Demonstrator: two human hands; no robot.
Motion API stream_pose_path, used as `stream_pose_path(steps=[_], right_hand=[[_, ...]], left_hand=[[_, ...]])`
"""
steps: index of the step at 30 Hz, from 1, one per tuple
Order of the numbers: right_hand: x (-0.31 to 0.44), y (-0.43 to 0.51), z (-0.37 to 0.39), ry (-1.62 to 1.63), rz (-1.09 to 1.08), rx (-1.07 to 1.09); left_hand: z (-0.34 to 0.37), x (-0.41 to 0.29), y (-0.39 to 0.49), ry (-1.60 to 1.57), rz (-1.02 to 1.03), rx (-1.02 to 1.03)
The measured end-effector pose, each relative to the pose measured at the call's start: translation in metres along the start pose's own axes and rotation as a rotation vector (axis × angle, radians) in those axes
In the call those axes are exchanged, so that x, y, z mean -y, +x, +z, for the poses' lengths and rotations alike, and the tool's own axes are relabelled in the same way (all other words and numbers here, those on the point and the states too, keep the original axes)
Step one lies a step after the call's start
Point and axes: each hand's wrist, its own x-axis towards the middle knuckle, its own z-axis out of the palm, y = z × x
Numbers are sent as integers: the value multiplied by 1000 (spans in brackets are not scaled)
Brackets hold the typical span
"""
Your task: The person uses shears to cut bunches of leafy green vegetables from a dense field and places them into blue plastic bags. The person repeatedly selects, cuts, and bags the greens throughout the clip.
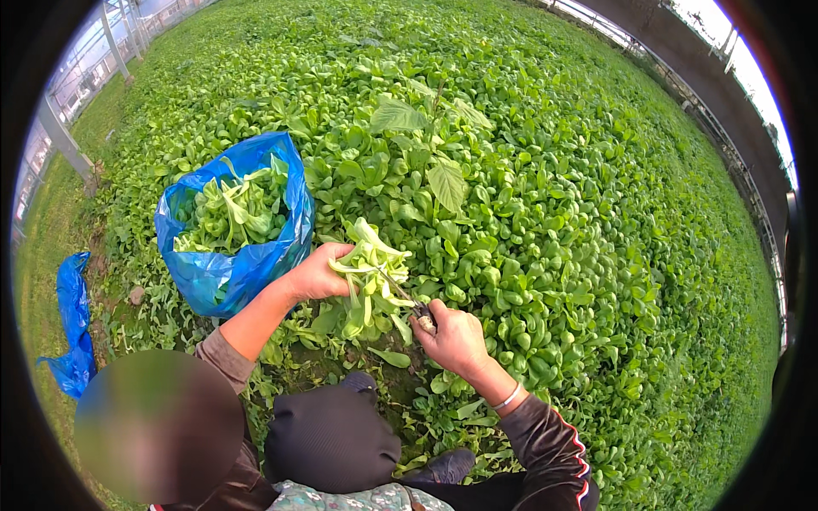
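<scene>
My left hand (317, 273) grips a bunch of cut leafy greens (367, 268), pale stems turned to the right. In my right hand (454, 336) is a small knife (420, 314) with a dark, worn handle. Its thin blade points up and left, against the stems of the bunch; part of the blade is hidden among them. Just left of the bunch, an open blue plastic bag (255, 268) holds a heap of similar greens (239, 207). Loose leaves (390, 358) lie on the soil below my hands.
Dense rows of low leafy greens (549, 255) spread ahead and right. A taller broad-leaved plant (446, 182) rises among them. Another blue plastic bag (75, 319) lies crumpled at the left. Concrete posts (64, 140) stand at the far left. My shoe (441, 466) rests on the ground below.
</scene>
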Motion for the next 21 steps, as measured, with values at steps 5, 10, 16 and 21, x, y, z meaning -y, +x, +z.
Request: stream_pose_path(steps=[5, 10, 16, 21], right_hand=[[-7, 6, 29, 203, 82, -166], [-4, 19, 38, 468, 131, -174], [29, 28, 46, 672, 47, -138], [35, 37, 60, 366, -25, -231]], left_hand=[[-7, 26, -15, -294, -130, -77], [-14, 37, -31, 45, -95, -214], [13, 35, -24, 585, -19, -329], [41, 39, -13, 749, -66, -196]])
